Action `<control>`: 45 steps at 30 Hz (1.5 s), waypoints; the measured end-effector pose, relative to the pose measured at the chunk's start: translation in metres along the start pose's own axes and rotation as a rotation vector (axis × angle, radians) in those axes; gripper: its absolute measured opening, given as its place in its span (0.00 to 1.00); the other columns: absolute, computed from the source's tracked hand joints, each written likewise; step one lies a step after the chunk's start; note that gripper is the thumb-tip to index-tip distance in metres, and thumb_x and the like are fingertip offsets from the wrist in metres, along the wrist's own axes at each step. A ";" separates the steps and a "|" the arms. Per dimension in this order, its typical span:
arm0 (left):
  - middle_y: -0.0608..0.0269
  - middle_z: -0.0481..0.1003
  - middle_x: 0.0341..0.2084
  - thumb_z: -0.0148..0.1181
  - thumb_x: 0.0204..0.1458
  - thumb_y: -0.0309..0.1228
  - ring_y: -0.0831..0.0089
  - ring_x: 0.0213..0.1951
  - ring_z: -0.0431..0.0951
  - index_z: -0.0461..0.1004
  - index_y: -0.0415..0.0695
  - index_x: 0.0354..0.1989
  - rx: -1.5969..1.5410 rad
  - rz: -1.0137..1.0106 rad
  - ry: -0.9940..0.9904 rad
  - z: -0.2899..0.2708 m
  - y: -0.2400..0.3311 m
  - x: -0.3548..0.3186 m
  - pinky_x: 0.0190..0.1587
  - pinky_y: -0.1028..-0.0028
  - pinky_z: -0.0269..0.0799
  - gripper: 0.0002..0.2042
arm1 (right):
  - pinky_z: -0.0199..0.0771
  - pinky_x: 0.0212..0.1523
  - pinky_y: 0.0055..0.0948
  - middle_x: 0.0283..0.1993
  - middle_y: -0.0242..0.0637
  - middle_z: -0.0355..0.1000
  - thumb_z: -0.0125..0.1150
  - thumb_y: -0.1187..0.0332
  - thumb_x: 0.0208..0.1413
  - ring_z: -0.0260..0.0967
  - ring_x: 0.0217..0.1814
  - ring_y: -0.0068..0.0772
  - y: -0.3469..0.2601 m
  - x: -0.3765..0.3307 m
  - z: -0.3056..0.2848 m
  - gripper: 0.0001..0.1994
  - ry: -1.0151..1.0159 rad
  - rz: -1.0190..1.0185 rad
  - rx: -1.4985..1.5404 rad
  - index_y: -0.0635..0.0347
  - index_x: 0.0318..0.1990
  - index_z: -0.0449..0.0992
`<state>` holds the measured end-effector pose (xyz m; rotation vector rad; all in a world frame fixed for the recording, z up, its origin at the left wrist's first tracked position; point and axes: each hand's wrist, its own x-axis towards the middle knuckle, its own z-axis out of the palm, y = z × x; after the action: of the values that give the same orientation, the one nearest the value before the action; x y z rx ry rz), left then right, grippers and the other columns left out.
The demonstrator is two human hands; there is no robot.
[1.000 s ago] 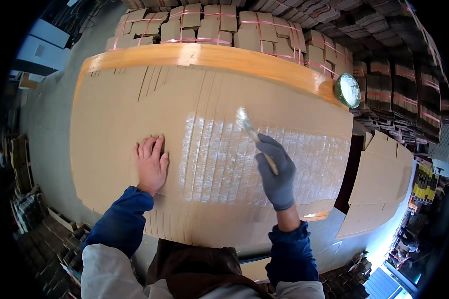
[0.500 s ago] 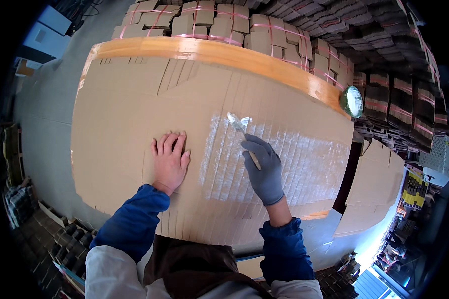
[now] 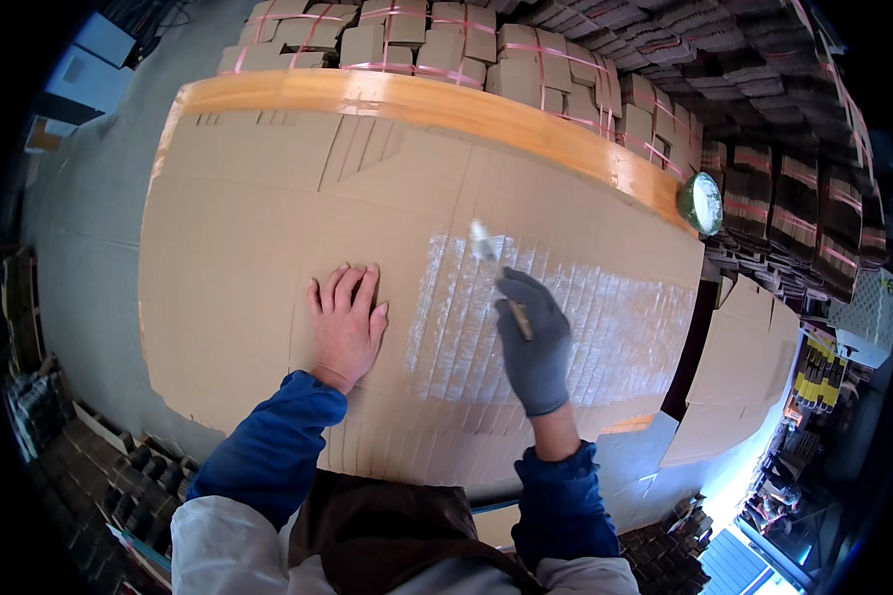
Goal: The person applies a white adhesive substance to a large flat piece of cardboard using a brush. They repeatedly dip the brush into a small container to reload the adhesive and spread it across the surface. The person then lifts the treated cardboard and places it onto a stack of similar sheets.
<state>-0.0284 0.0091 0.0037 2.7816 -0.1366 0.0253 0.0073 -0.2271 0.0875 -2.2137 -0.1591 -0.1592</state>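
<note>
Coating of a cardboard sheet (image 3: pixel 238 218), with clock positions taken from the sheet's centre and the worker at six. The sheet lay over a wooden counter (image 3: pixel 407 94). A ribbed, whitish coated patch (image 3: pixel 615 327) covered the area toward three and four o'clock; the nine o'clock side was bare. The right hand (image 3: pixel 536 347), gloved in grey, had its fingers clamped on the handle of a brush (image 3: pixel 483 243), whose bristles pointed toward eleven. The brush head was at the patch's upper margin, toward two; motion blur left its contact with the sheet uncertain. The bare left hand (image 3: pixel 347 322) rested palm down at eight, fingers slightly parted and gripping nothing. A green bowl (image 3: pixel 705 203) with white contents stood at the counter's edge between two and three.

Compared with half a second earlier, the brush head had shifted toward three, across a glossy daub (image 3: pixel 496 245) not evident one second earlier, while the left hand had kept its place on the sheet. This suggested freshly laid paste being worked along the margin, with the left hand probably steadying the sheet; the coating appeared well advanced on the right but thinner toward the patch's left border.
</note>
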 end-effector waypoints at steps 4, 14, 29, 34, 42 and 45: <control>0.57 0.63 0.56 0.53 0.56 0.36 0.55 0.63 0.57 0.63 0.46 0.64 -0.008 0.000 -0.011 -0.002 0.003 0.002 0.66 0.45 0.44 0.25 | 0.75 0.50 0.35 0.51 0.46 0.74 0.61 0.78 0.52 0.75 0.50 0.46 -0.002 0.005 0.024 0.12 -0.011 -0.020 -0.030 0.59 0.45 0.77; 0.60 0.63 0.57 0.56 0.54 0.36 0.58 0.63 0.57 0.64 0.48 0.63 -0.013 -0.019 -0.006 0.001 0.001 0.001 0.65 0.42 0.44 0.26 | 0.76 0.48 0.37 0.52 0.43 0.73 0.62 0.78 0.50 0.73 0.50 0.47 0.006 0.002 0.025 0.14 -0.017 -0.056 -0.118 0.57 0.46 0.76; 0.59 0.63 0.56 0.54 0.55 0.37 0.56 0.63 0.57 0.64 0.46 0.63 0.012 -0.001 0.011 0.007 -0.002 0.000 0.65 0.43 0.44 0.26 | 0.76 0.49 0.38 0.51 0.42 0.72 0.61 0.78 0.49 0.71 0.50 0.47 -0.007 -0.005 0.014 0.14 -0.036 -0.116 -0.246 0.58 0.45 0.75; 0.58 0.62 0.57 0.53 0.55 0.36 0.56 0.63 0.57 0.64 0.46 0.63 0.026 -0.003 0.001 0.006 0.000 -0.002 0.65 0.43 0.44 0.25 | 0.75 0.50 0.40 0.52 0.42 0.72 0.61 0.78 0.49 0.69 0.52 0.47 0.031 -0.016 -0.022 0.15 0.010 0.065 -0.423 0.57 0.46 0.74; 0.56 0.62 0.56 0.53 0.55 0.35 0.55 0.63 0.57 0.64 0.46 0.63 0.031 0.001 0.011 0.009 -0.001 -0.002 0.65 0.43 0.43 0.25 | 0.76 0.50 0.40 0.53 0.39 0.72 0.61 0.76 0.49 0.70 0.51 0.45 0.031 -0.011 -0.028 0.13 0.033 0.050 -0.388 0.55 0.44 0.76; 0.56 0.63 0.56 0.52 0.55 0.35 0.55 0.62 0.57 0.64 0.45 0.63 0.023 0.006 0.016 0.008 0.002 -0.001 0.65 0.44 0.42 0.25 | 0.76 0.49 0.40 0.52 0.40 0.72 0.63 0.76 0.48 0.71 0.51 0.46 0.018 -0.008 -0.015 0.12 -0.017 -0.057 -0.318 0.56 0.43 0.76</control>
<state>-0.0295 0.0049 -0.0035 2.8031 -0.1421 0.0511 0.0014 -0.2502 0.0806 -2.5285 -0.2189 -0.2084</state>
